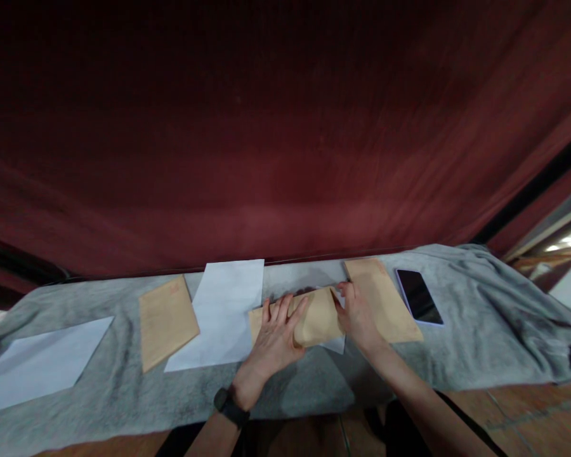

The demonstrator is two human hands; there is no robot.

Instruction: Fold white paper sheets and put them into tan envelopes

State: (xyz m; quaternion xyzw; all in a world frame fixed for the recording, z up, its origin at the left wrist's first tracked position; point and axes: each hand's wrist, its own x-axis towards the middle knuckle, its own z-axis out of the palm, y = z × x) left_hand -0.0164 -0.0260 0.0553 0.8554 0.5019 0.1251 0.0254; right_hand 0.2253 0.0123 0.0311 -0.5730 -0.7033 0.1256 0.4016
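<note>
Left hand [276, 336] flat on the envelope [309, 320] at mid-worktop [124, 393], fingers spread; right hand [356, 317] pinching its right edge over white paper [335, 344]. Best pressed firmly, edges aligned.

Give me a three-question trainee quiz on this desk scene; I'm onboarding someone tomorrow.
1. True or false: the left hand lies flat on the brown envelope.
2. What lies right of the far brown envelope: A stapler, B phone, C mug?
3. What does the left wrist wear?

Key: 1 true; 2 B; 3 a dark wristband. The right hand pinches the envelope's right edge.
</note>
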